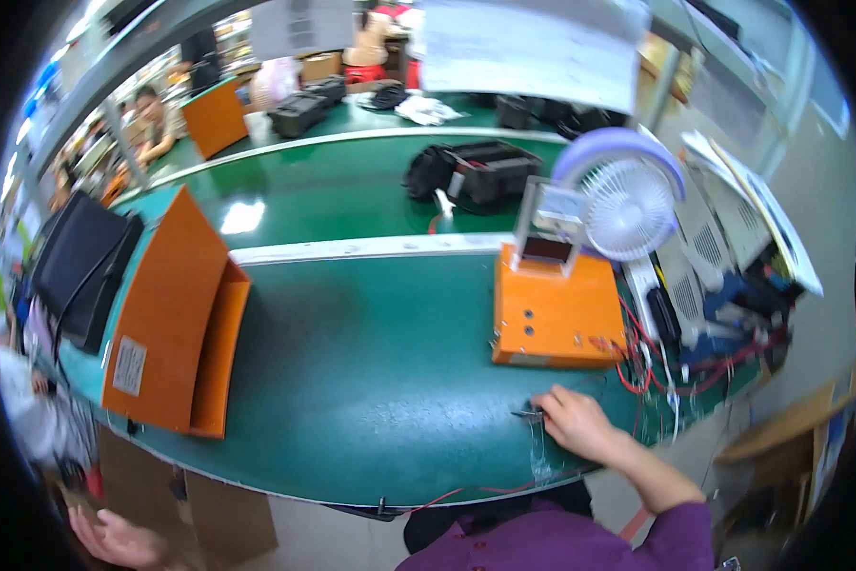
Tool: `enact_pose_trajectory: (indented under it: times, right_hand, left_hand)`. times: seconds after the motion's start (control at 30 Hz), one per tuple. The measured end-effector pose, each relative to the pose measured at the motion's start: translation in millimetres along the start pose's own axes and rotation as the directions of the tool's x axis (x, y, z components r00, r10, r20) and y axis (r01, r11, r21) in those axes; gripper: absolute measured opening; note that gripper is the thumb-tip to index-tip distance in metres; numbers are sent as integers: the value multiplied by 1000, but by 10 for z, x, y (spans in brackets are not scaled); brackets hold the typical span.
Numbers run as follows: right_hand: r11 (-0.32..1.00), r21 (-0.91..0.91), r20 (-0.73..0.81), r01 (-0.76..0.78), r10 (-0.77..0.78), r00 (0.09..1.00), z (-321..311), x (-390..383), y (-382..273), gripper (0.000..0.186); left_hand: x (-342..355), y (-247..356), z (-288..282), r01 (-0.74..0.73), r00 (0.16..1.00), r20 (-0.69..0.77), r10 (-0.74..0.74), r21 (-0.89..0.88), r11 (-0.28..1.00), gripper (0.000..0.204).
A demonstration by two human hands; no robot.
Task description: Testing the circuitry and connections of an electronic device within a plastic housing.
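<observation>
While the left hand [116, 540] hangs beyond the near left edge of the green worktop [352, 352], its grip released and fingers apart, the right hand [575, 423] is low over the near right part, its grip pinching a small dark object [532, 413], too small to identify. That object is on the near side of an orange box [561, 314], apart from it; a lilac fan [630, 200] stands behind the box, and red wires [626, 379] trail at its right.
</observation>
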State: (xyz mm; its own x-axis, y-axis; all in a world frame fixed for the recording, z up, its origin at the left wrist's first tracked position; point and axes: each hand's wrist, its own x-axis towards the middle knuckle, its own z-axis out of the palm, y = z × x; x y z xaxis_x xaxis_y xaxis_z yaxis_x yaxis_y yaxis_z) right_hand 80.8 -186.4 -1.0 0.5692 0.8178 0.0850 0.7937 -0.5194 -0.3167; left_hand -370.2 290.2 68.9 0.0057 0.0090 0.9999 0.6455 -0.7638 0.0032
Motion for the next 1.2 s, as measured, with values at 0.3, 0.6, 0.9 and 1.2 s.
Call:
enact_pose_trajectory:
  times: [0.3, 0.6, 0.9, 1.2]
  right_hand:
    - [984, 168, -150, 59, -33, 988, -146, 245, -1180, 21]
    - [-868, 488, -871, 97, -476, 120, -551, 1603, -3114, 18]
    - [-601, -655, -714, -458, 296, 635, -431, 1350, -3193, 27]
    - [810, -291, -709, -509, -540, -454, -127, 1608, -2529, 21]
  left_hand:
    - [854, 2969, 539, -363, 909, -378, 173, -520, 773, 9]
    - [888, 3433, 1041, -247, 968, -171, -183, -526, -814, 21]
    - [1145, 3629, 1182, -29, 995, -104, -6, -221, -975, 24]
    - [1164, 3681, 1276, 44, 949, -303, 91, -158, -986, 23]
